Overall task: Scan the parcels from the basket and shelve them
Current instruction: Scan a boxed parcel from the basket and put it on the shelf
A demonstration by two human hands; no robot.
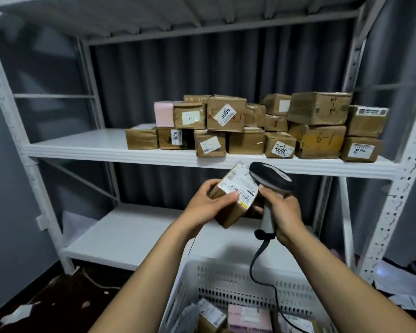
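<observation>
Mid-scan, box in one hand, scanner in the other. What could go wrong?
1. The thumb of the left hand lies on the label of the parcel, by the barcodes, and may block the read.
2. The cable of the scanner hangs from the right hand into the basket and could snag parcels.

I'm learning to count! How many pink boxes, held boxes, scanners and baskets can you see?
Pink boxes: 2
Held box: 1
Scanner: 1
Basket: 1
Total: 5
</observation>
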